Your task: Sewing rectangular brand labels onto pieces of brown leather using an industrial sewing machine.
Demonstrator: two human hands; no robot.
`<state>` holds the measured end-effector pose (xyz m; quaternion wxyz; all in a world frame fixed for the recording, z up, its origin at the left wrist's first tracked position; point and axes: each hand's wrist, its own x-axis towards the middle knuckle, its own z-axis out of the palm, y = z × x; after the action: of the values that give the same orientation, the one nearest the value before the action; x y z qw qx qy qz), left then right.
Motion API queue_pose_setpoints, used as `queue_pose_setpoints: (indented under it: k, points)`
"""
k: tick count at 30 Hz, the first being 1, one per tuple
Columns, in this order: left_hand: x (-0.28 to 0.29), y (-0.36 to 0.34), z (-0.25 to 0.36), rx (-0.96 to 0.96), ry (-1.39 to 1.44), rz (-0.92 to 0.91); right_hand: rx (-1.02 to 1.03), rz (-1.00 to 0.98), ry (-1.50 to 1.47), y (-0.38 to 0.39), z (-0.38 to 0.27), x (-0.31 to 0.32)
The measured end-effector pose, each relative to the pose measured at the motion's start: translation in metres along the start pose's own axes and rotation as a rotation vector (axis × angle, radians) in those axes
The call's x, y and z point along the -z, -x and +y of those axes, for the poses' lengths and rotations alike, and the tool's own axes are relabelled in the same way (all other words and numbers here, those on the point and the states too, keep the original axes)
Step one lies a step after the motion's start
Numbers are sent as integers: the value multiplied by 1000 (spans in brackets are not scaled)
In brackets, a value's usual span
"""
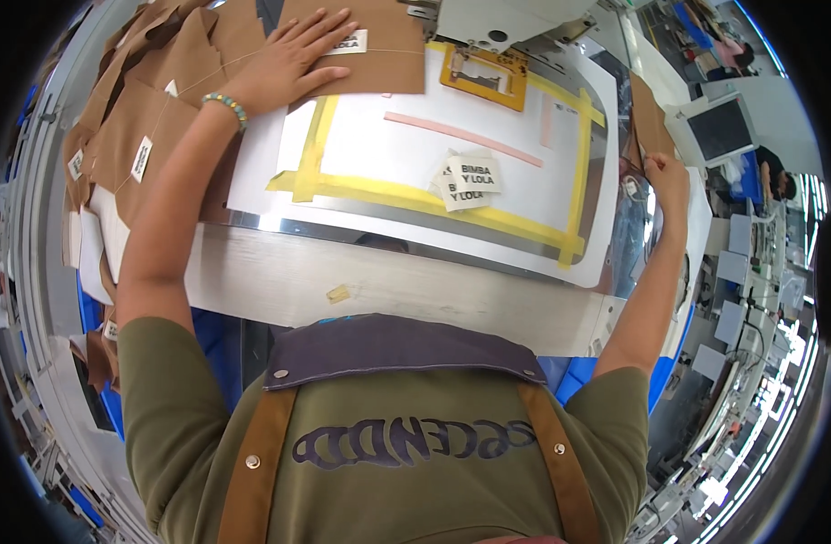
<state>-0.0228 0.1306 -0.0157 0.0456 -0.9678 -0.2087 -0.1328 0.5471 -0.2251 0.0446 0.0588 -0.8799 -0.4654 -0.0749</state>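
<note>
A small scrap (338, 293) was seen on the bare table (415, 276) near the body. Beyond it, a white sheet (366, 154) was edged with yellow tape (305, 184), and loose labels (478, 174) were piled on it. The right hand (664, 174) was held well off to the side, fingers curled in at the near end of a brown strip (649, 118); whether anything was gripped could not be told. The left hand (309, 56) was spread wide and laid flat on a brown panel (393, 71) at the sheet's far left. A yellow frame (513, 94) was set just beside the machine (502, 20).
</note>
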Motion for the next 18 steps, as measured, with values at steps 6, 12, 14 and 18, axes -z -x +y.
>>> queue_pose_setpoints:
  k: [6, 12, 14, 18]
  points:
    - [-9, 8, -60, -48, -42, -15, -51, 242, -301, -27, 6, -21]
    - [-41, 17, -78, 260, -113, 73, -136, 266, -422, -27, -5, -12]
    - [-31, -2, -48, 258, -95, 115, -155, 567, -646, -18, -6, -2]
    - [-6, 0, 1, 371, 206, 230, 203, 320, -364, -13, -35, 1]
